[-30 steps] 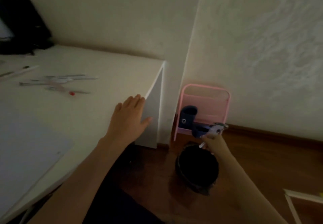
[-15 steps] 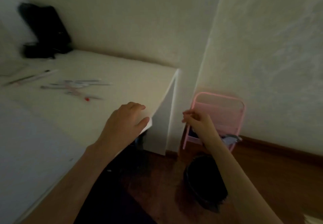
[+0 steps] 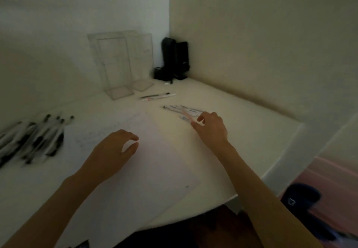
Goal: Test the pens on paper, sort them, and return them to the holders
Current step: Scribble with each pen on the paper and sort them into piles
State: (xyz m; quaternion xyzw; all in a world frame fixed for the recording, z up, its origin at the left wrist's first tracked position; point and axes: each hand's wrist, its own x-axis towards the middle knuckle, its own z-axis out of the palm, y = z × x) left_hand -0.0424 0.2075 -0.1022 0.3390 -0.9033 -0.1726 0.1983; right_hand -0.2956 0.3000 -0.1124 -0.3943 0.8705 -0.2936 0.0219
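judged mid-sort: faint marks on paper (image 3: 147,160), black pens (image 3: 34,137) heaped left of paper, light pens (image 3: 184,110) right of it, clear holders (image 3: 120,63) beyond it unfilled. found left hand (image 3: 112,151) over paper, fingers (image 3: 131,137) loosely curled, empty; right hand (image 3: 212,129) relaxed, fingertips (image 3: 194,124) touching light pens.

No words I can read right now: the print on the pens (image 3: 182,110) is just blur, the marks on the paper (image 3: 151,160) are faint scribbles, and the small white emblem on the dark blue cup (image 3: 302,192) is too smeared
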